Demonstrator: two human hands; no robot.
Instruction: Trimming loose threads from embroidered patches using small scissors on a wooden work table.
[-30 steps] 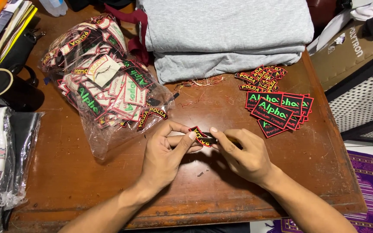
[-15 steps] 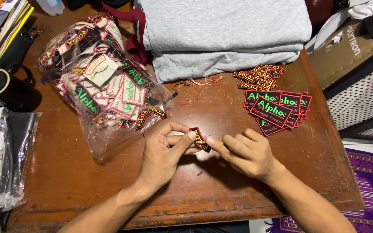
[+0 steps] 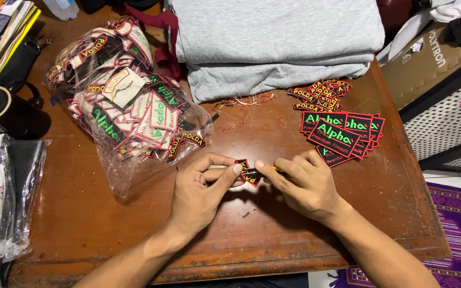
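Fingers [image 3: 229, 172] of the left hand [image 3: 201, 194] and right hand [image 3: 305, 186] are pinching a small black patch [image 3: 249, 173] between them, just above the wooden table [image 3: 108, 229], near the clear bag [image 3: 129, 114].

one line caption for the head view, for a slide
Left hand and right hand pinch a small black patch over a wooden table.
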